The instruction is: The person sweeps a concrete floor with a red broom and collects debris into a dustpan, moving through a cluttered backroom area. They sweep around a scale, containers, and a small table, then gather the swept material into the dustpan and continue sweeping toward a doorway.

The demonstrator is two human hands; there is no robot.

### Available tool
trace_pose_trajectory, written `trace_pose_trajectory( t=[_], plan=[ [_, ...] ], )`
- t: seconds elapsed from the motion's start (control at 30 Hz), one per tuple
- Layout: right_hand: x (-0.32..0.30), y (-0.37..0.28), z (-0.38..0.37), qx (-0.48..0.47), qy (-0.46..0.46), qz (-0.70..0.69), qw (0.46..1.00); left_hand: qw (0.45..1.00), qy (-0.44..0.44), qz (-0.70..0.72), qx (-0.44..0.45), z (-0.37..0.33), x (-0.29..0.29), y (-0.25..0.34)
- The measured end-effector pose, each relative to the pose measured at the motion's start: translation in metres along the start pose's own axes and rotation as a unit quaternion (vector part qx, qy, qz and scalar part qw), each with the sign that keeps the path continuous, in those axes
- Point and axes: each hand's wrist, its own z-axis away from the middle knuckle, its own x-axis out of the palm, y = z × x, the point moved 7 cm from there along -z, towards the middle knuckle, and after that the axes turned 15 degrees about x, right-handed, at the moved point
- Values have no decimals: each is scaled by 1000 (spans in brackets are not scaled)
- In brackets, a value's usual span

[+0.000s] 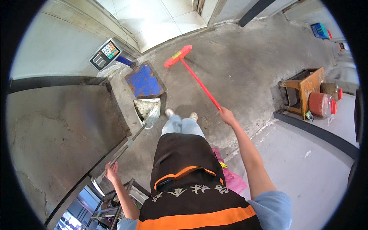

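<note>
My right hand [227, 115] is closed round the upper end of a red broom handle [202, 85]. The broom's red bristle head [178, 56] reaches forward over the concrete floor, with a yellow label on it. At the left, my left hand [112, 172] has its fingers stretched out beside the long grey handle [122, 150] of a dustpan; a firm grip on it does not show. The white dustpan [141, 104] rests on the floor ahead of my feet, with dark dirt inside it.
A blue scale platform [144, 81] lies beyond the dustpan, its keypad display [105, 55] raised by the wall. To the right are a wooden stool [305, 92] and red-lidded jars [321, 104]. A pink plastic bag [233, 180] lies near me; a rack [111, 212] stands lower left.
</note>
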Motion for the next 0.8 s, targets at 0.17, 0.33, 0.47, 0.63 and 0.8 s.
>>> trace_pose_trajectory(
  t=[0.17,0.33,0.47,0.63,0.8],
  plan=[
    [14,7,-36,52,-55,-57,996,999,41,-8,-17,-19,9,1],
    [-18,120,53,208,-42,52,976,995,89,26,-24,-40,1,5],
    [-35,136,103,332,-90,-109,933,995,91,-2,-43,-58,-6,-8],
    [-67,64,106,322,-129,-102,932,994,104,8,-43,-73,-14,-31],
    [-124,-24,82,229,-76,19,970,975,209,51,-55,-63,-22,-43]
  ],
)
